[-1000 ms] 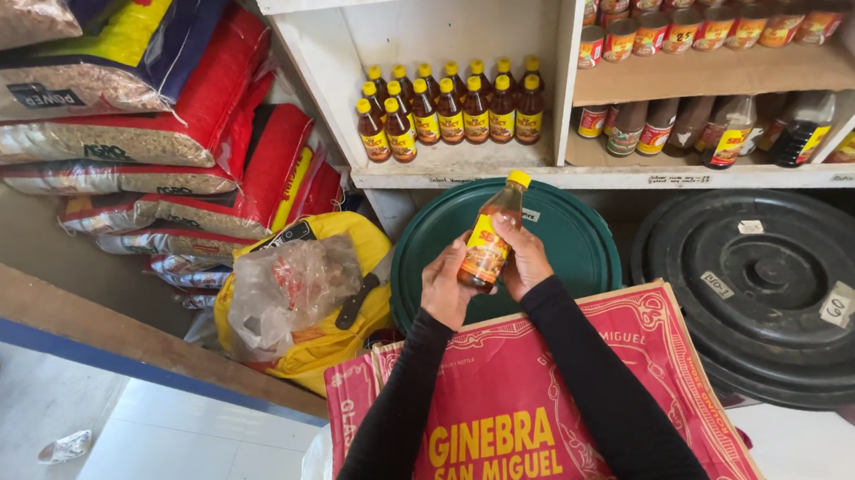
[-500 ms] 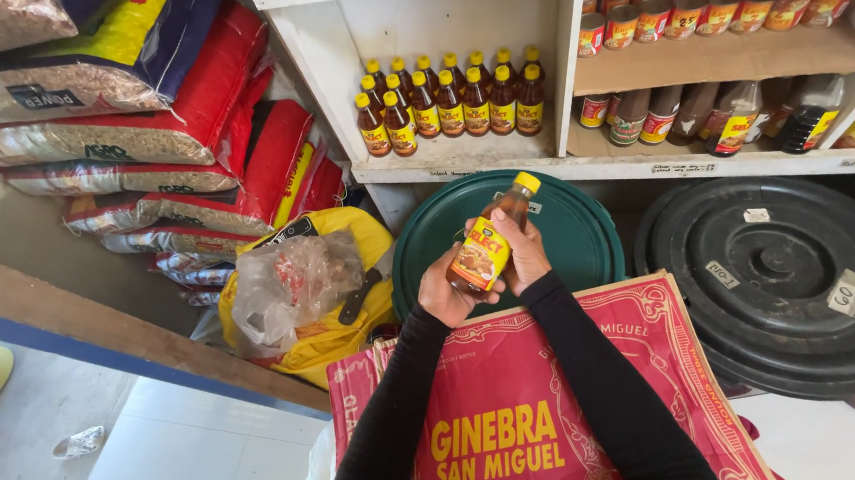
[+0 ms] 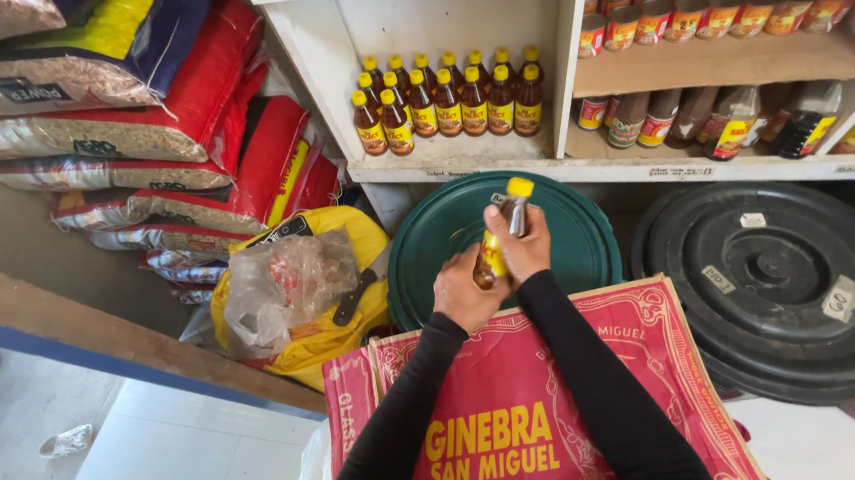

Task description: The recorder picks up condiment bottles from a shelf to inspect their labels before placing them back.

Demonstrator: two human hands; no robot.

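Both hands grip one bottle [image 3: 501, 237] over the green lid [image 3: 568, 242]: right hand [image 3: 521, 245] wraps the neck under the yellow cap, left hand [image 3: 465, 293] cups the yellow-labelled base above the red box [image 3: 575, 421].

White shelf [image 3: 473, 163], rows of yellow-capped amber bottles [image 3: 447, 101], cans [image 3: 704, 14] on upper board

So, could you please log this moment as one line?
left hand: holds bottle base | right hand: grips bottle neck | below: green lid
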